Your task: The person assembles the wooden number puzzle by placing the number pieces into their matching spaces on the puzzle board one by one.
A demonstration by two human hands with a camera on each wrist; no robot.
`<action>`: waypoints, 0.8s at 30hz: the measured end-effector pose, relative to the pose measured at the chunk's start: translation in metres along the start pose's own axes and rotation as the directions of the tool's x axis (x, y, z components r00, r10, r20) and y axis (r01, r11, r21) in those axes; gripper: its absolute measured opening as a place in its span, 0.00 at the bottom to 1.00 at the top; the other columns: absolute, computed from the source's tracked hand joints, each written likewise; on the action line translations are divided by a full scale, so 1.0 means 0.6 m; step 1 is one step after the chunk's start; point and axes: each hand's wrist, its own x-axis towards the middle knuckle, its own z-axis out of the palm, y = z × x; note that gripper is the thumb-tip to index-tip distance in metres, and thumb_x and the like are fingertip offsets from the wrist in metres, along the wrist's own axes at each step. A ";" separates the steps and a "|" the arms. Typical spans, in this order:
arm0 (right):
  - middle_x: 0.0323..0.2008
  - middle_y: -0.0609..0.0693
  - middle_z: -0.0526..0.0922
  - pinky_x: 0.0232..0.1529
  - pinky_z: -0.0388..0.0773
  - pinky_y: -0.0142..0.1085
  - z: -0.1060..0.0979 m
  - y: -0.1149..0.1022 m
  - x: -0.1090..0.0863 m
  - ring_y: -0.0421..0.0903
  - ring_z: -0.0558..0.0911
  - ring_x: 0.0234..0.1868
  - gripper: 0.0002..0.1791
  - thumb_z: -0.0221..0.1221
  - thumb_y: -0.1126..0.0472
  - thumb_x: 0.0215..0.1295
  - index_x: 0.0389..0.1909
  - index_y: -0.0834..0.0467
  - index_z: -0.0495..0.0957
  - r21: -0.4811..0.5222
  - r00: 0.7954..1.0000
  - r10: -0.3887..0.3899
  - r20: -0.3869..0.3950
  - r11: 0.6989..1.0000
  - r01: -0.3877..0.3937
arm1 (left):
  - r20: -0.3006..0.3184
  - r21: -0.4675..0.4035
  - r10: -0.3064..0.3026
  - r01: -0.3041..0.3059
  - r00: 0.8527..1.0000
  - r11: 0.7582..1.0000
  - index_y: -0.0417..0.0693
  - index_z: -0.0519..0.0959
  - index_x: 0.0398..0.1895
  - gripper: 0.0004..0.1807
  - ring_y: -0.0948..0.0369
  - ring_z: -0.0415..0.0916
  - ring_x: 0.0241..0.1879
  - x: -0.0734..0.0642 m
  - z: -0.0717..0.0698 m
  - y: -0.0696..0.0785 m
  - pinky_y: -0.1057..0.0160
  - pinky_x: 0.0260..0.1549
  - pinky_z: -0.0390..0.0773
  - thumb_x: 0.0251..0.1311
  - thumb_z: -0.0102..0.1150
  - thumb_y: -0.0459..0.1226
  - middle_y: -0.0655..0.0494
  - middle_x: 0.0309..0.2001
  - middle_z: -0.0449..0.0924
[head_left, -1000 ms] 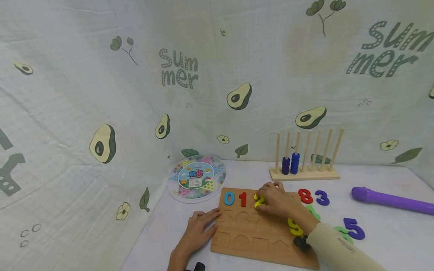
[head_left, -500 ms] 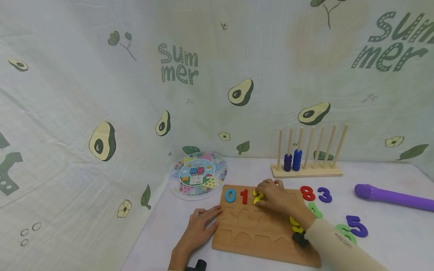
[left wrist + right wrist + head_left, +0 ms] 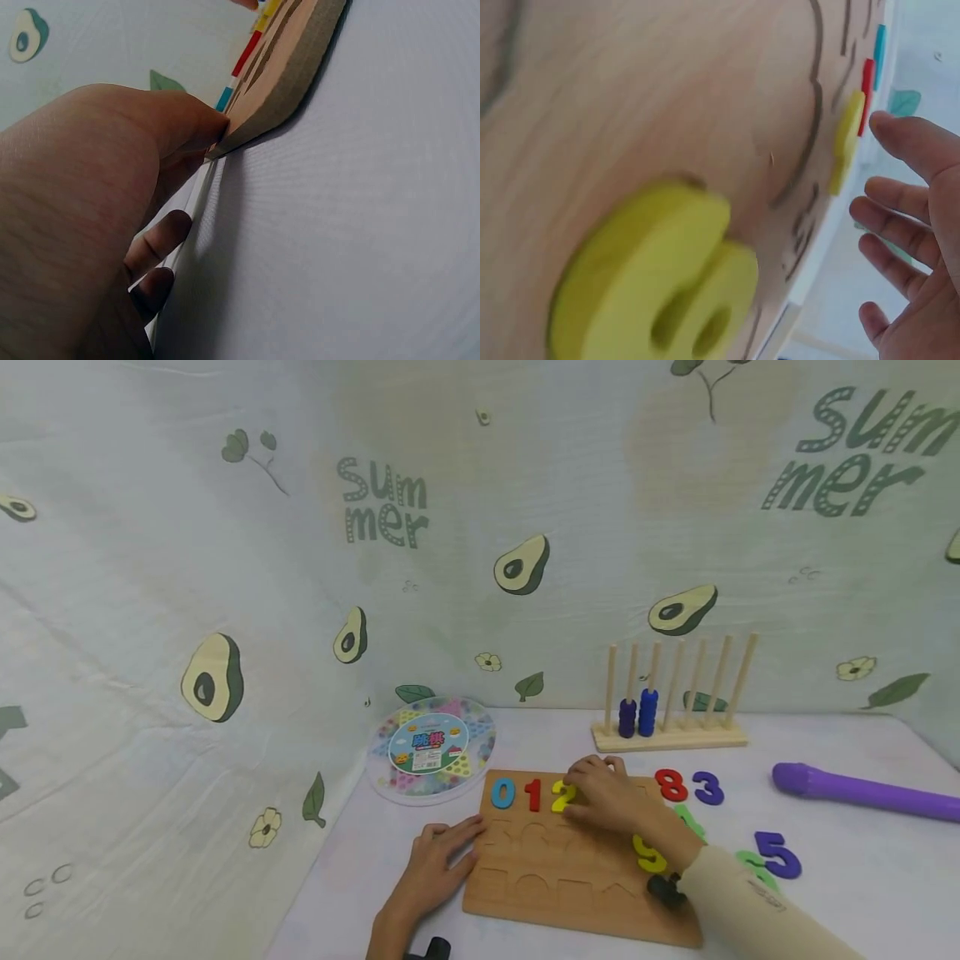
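A wooden number board [image 3: 540, 893] with carved recesses lies on the table. In its top row sit a blue 0 [image 3: 495, 793], a red 1 [image 3: 534, 797] and a yellow 2 [image 3: 558, 805]. My left hand [image 3: 431, 870] lies beside the board's left edge, fingertips touching it; the left wrist view shows thumb and forefinger at the board's corner [image 3: 262, 124]. Over the top row, just right of the 2, is my right hand [image 3: 611, 797]. Its fingers are spread and hold nothing in the right wrist view, with the thumb near the 2. A yellow 9 [image 3: 647, 860] lies on the board under the right forearm.
Right of the board lie a red 8 [image 3: 660, 785], a purple 3 [image 3: 717, 790], a purple 5 [image 3: 787, 865] and green numbers, partly hidden. Behind stand a peg rack [image 3: 675, 742] with blue beads and a round Chinese checkers box [image 3: 427, 743]. A purple stick [image 3: 862, 790] lies far right.
The right hand has drawn slightly off the yellow 2, which shows more fully in the top row. The left hand has stayed at the board's edge. The head view has shifted slightly.
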 end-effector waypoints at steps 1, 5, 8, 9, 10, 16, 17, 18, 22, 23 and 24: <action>0.51 0.50 0.82 0.60 0.56 0.63 -0.006 0.000 -0.004 0.55 0.72 0.59 0.21 0.69 0.47 0.60 0.49 0.55 0.84 0.003 1.000 0.004 -0.003 1.000 -0.004 | -0.003 0.001 0.001 -0.001 1.000 1.000 0.59 0.76 0.67 0.21 0.55 0.65 0.57 0.000 -0.001 0.000 0.46 0.50 0.62 0.72 0.56 0.45 0.64 0.68 0.72; 0.50 0.50 0.83 0.60 0.55 0.65 -0.024 0.006 -0.023 0.56 0.73 0.59 0.18 0.68 0.50 0.62 0.49 0.55 0.84 -0.007 1.000 0.006 -0.021 1.000 -0.006 | -0.002 0.008 -0.002 0.002 1.000 1.000 0.59 0.76 0.67 0.22 0.55 0.65 0.56 0.001 -0.004 0.000 0.47 0.49 0.62 0.72 0.56 0.46 0.64 0.68 0.72; 0.49 0.51 0.83 0.59 0.58 0.65 -0.035 0.013 -0.039 0.57 0.73 0.58 0.17 0.69 0.52 0.62 0.48 0.56 0.85 -0.018 0.999 -0.003 -0.035 1.000 0.002 | 0.005 0.006 -0.009 0.009 1.000 1.000 0.58 0.76 0.67 0.22 0.55 0.64 0.56 0.001 -0.006 0.000 0.48 0.49 0.62 0.72 0.56 0.46 0.64 0.68 0.72; 0.49 0.51 0.83 0.58 0.58 0.65 -0.038 0.015 -0.045 0.57 0.73 0.58 0.17 0.69 0.52 0.62 0.48 0.56 0.85 -0.022 0.999 -0.002 -0.037 1.000 0.001 | 0.007 0.005 -0.011 0.011 1.000 1.000 0.58 0.76 0.67 0.22 0.55 0.64 0.56 0.001 -0.007 0.000 0.47 0.49 0.62 0.72 0.56 0.46 0.63 0.68 0.72; 0.49 0.51 0.83 0.58 0.58 0.64 -0.041 0.017 -0.050 0.57 0.73 0.58 0.18 0.69 0.52 0.62 0.49 0.56 0.85 -0.019 0.999 0.002 -0.037 1.000 -0.003 | 0.009 0.004 -0.011 0.011 1.000 1.000 0.58 0.76 0.67 0.22 0.55 0.64 0.57 0.000 -0.007 0.000 0.47 0.50 0.61 0.72 0.56 0.46 0.63 0.68 0.72; 0.51 0.51 0.83 0.58 0.58 0.65 -0.053 0.034 -0.076 0.57 0.73 0.59 0.17 0.69 0.52 0.62 0.49 0.56 0.85 -0.005 0.998 0.027 -0.055 1.000 -0.028 | -0.004 -0.009 -0.006 0.006 1.000 1.000 0.58 0.77 0.66 0.22 0.55 0.64 0.57 0.000 -0.002 -0.005 0.44 0.52 0.61 0.71 0.57 0.45 0.63 0.68 0.72; 0.51 0.52 0.83 0.58 0.58 0.65 -0.055 0.037 -0.080 0.57 0.73 0.59 0.17 0.69 0.53 0.62 0.49 0.56 0.84 -0.008 0.998 0.030 -0.062 1.000 -0.030 | -0.010 -0.006 0.000 0.000 1.000 1.000 0.58 0.77 0.66 0.22 0.55 0.65 0.57 0.000 0.000 -0.006 0.44 0.52 0.61 0.71 0.57 0.45 0.63 0.68 0.72; 0.51 0.52 0.82 0.58 0.58 0.65 -0.056 0.041 -0.084 0.57 0.73 0.59 0.17 0.69 0.53 0.62 0.49 0.56 0.84 -0.012 0.997 0.033 -0.068 0.999 -0.034 | -0.017 -0.005 0.004 -0.004 1.000 1.000 0.57 0.77 0.66 0.21 0.55 0.65 0.57 -0.001 0.001 -0.007 0.44 0.52 0.61 0.71 0.57 0.45 0.63 0.68 0.72; 0.51 0.53 0.82 0.58 0.58 0.65 -0.063 0.053 -0.098 0.58 0.73 0.59 0.18 0.69 0.55 0.62 0.50 0.58 0.83 -0.028 0.996 0.049 -0.076 0.998 -0.051 | -0.035 0.002 0.020 -0.020 0.999 1.000 0.57 0.77 0.65 0.21 0.56 0.65 0.57 -0.002 0.006 -0.008 0.45 0.51 0.62 0.70 0.58 0.44 0.62 0.68 0.73; 0.52 0.53 0.82 0.59 0.58 0.65 -0.065 0.055 -0.101 0.58 0.73 0.59 0.18 0.69 0.54 0.62 0.50 0.58 0.83 -0.028 0.996 0.055 -0.072 0.998 -0.058 | -0.034 0.001 0.014 -0.014 0.999 1.000 0.57 0.77 0.66 0.22 0.56 0.65 0.57 -0.002 0.006 -0.007 0.45 0.51 0.62 0.70 0.59 0.44 0.63 0.68 0.72; 0.52 0.53 0.82 0.59 0.58 0.65 -0.067 0.058 -0.105 0.58 0.73 0.59 0.17 0.69 0.54 0.62 0.50 0.58 0.83 -0.028 0.996 0.059 -0.070 0.998 -0.061 | -0.033 -0.003 0.009 -0.009 0.999 1.000 0.57 0.77 0.65 0.22 0.56 0.65 0.56 -0.002 0.006 -0.006 0.45 0.51 0.62 0.70 0.59 0.44 0.63 0.68 0.72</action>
